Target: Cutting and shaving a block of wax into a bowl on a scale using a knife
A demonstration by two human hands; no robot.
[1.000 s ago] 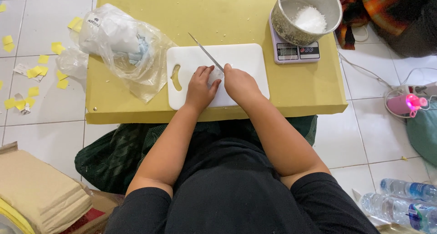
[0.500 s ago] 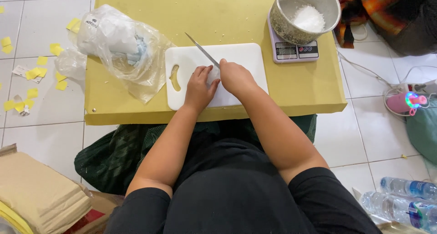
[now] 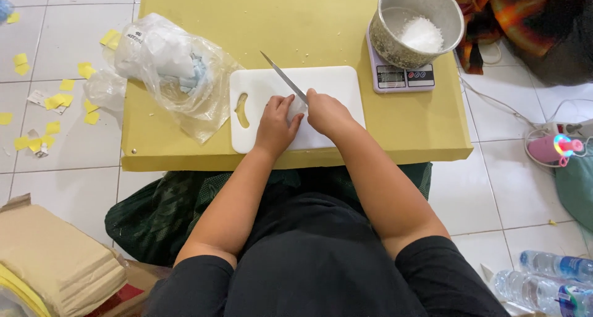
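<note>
the right hand (image 3: 327, 112) is closed around the handle of a knife (image 3: 283, 76), whose thin blade slants up and away to the left over the cutting board (image 3: 333, 82). the left hand (image 3: 275, 124) lies just beside it, fingers curled down and pressing on a small white piece (image 3: 299, 107) that sits between the two hands; how much of the piece there is cannot be told, since the hands cover most of it. both hands rest on the white board, a rounded rectangle with a slot handle at the end left of the left hand.

the board lies on a low yellow table (image 3: 216, 159). to the left of the left hand, partly over the table's edge, sits a crumpled clear plastic bag (image 3: 179, 76) holding white stuff with a bit of pale blue; a small printed label shows on its upper part. beyond the right hand and to its right stands a pale kitchen scale (image 3: 401, 77) with a grey display and two small buttons, and on it a metal pot (image 3: 395, 27) with white grains in the bottom.

on the tiled floor far left of the hands lie scattered yellow paper scraps (image 3: 55, 101). nearer the body on the left is a stack of brown cardboard (image 3: 49, 255). at the lower right lie clear plastic bottles (image 3: 556, 274) with blue labels, and further right of the hands a pink gadget (image 3: 550, 147) on a cable.
</note>
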